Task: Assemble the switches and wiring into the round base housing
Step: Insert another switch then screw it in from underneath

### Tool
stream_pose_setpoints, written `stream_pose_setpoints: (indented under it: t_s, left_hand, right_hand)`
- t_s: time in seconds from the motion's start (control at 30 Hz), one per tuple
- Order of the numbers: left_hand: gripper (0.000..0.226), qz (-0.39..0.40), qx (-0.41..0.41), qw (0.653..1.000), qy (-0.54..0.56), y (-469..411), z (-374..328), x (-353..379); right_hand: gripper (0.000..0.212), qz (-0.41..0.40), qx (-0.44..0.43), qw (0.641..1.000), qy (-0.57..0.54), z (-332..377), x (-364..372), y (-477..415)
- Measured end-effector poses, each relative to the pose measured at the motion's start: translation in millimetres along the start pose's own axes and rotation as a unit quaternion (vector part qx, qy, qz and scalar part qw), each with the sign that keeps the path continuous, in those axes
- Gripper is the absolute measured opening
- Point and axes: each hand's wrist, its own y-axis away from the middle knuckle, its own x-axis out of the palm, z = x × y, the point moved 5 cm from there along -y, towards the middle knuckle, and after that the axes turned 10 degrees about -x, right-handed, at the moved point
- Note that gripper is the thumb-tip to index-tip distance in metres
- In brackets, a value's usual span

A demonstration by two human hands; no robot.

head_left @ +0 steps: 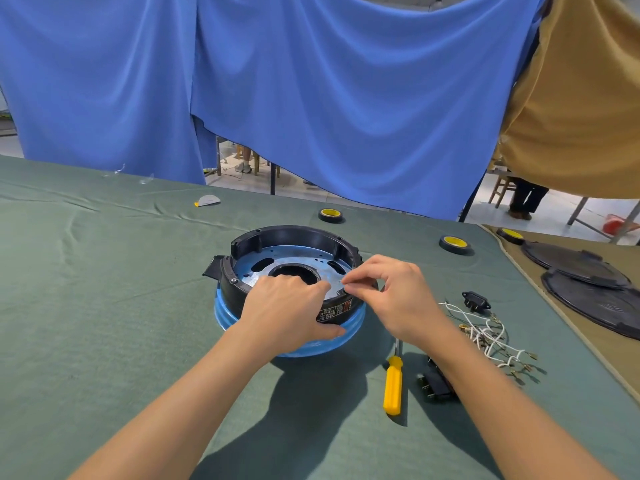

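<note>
The round base housing is black with a blue-grey metal plate inside and stands on a blue rim at the table's centre. My left hand lies over its near wall, thumb pressed on the blue rim, gripping it. My right hand is at the housing's near right edge, thumb and forefinger pinched on something small that I cannot make out. A bundle of white wires with brass terminals lies to the right. A black power socket sits beyond it. A black switch lies partly under my right forearm.
A yellow-handled screwdriver lies near the housing's right front. Two black-and-yellow tape rolls sit behind, a third at the far right. Two black round covers rest on tan cloth at right. Blue curtains hang behind the table.
</note>
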Motion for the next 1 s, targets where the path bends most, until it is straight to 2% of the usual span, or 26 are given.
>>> stream_pose_setpoints:
  t_s: [0.27, 0.53, 0.73, 1.0]
  left_hand:
    - [0.073, -0.010, 0.008, 1.000, -0.002, 0.6, -0.4, -1.1]
    - [0.071, -0.010, 0.009, 1.000, -0.002, 0.7, -0.4, -2.6]
    - [0.071, -0.008, 0.011, 1.000, 0.002, 0.7, -1.2, -2.3]
    - [0.068, -0.010, 0.007, 1.000, 0.004, 0.2, 0.1, -1.9]
  right_hand:
    - [0.012, -0.022, 0.011, 1.000, -0.015, -6.6, 5.0, 3.3]
    - [0.014, -0.033, -0.013, 0.999, 0.026, -2.9, 7.6, 7.9]
    - [0.012, -0.024, 0.022, 0.999, -0.017, -7.6, 7.8, 3.3]
    - [0.022, -0.018, -0.055, 0.997, 0.052, -2.1, 4.7, 14.3]
